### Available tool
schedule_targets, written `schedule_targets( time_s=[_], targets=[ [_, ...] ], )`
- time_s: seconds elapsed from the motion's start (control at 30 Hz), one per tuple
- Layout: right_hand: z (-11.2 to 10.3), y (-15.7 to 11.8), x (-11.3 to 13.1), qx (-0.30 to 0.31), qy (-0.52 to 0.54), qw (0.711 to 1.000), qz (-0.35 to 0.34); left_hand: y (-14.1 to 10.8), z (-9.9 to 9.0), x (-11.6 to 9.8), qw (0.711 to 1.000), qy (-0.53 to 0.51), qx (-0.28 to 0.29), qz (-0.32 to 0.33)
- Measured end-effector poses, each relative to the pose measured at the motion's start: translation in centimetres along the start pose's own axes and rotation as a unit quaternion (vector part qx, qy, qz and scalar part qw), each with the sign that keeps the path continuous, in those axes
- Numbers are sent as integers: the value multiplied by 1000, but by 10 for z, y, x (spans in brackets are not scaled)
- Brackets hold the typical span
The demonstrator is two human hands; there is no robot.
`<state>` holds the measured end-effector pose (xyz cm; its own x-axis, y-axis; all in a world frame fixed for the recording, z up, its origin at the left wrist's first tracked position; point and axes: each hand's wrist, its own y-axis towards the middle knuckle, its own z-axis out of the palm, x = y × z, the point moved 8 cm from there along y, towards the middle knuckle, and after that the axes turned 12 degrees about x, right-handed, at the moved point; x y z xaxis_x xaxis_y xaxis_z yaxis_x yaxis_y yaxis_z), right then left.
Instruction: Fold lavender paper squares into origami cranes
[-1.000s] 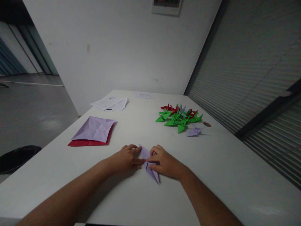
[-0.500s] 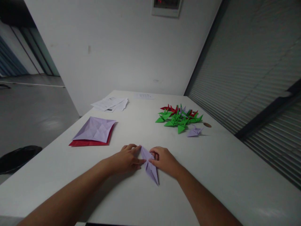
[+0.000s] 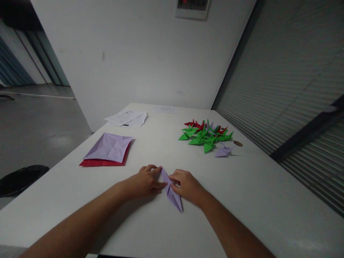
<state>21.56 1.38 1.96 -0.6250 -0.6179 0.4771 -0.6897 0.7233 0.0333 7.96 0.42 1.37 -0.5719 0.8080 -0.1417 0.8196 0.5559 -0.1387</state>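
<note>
A purple origami paper (image 3: 174, 198), folded into a long narrow diamond, lies on the white table (image 3: 139, 229) in front of me. My left hand (image 3: 147, 181) holds it down from the left, with the index fingertip at its far point and the thumb near its middle. From the right, my right hand (image 3: 187, 185) pinches the side flap near the middle, fingers curled and the thumb tip on the paper. The far half of the paper is slimmer than the near half. My fingers partly hide the flap's fold.
Purple square paper (image 3: 109, 147) lies on red paper (image 3: 103, 163) at left. Several green paper cranes (image 3: 204, 138) and red ones (image 3: 197, 124) are heaped at right, near a purple crane (image 3: 223, 151) and a brown disc (image 3: 238, 143). Printed sheets (image 3: 126, 117) lie farther back.
My right hand has drawn the side flap inward, toward the middle line, so the paper's far half looks narrower. The left hand stays in place on the paper.
</note>
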Motion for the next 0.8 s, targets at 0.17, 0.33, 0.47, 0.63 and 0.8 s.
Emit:
schedule_targets(
  time_s=[0.17,0.33,0.47,0.63,0.8],
  targets=[
    [2,-5,8,36,-9,999,-35,0,1,0,1000,-10,-4,-3],
    [1,-9,14,56,-2,997,-49,0,5,2,1000,4,-2,-1],
    [-2,-11,16,66,8,997,-43,0,4,1,1000,13,5,1],
    [-5,-12,16,66,21,996,-55,0,3,1,1000,6,13,-4],
    [-5,-13,17,69,24,993,-95,0,2,2,1000,-5,5,-8]
  ],
)
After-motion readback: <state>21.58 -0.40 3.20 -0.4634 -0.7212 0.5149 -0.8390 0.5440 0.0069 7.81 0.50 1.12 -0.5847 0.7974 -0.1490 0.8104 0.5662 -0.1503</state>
